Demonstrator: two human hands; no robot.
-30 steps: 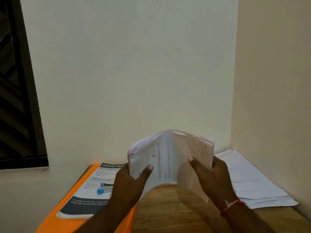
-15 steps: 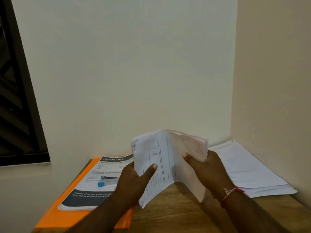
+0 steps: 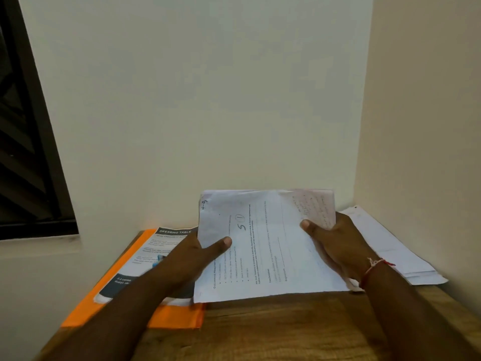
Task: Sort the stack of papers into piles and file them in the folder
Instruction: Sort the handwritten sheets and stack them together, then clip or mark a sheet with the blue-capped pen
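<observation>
Both hands hold a stack of white printed papers (image 3: pixel 270 246) above the middle of the wooden table (image 3: pixel 273 327). My left hand (image 3: pixel 192 259) grips its left edge with the thumb on the top sheet. My right hand (image 3: pixel 335 241) grips the right side, thumb on top, with a pinkish sheet (image 3: pixel 316 207) lifted behind the fingers. An orange folder (image 3: pixel 177 316) lies at the left with a printed "Dressing Table" leaflet (image 3: pixel 145 256) on it. A pile of white papers (image 3: pixel 395 251) lies flat at the right.
The table stands in a corner, with walls close behind and to the right. A dark window (image 3: pixel 26 142) is in the left wall. The bare wooden tabletop runs from the held papers to the near edge.
The held stack has flattened and opened out from a bent, folded shape, and its lower edge has come down toward the table. My hands have moved apart.
</observation>
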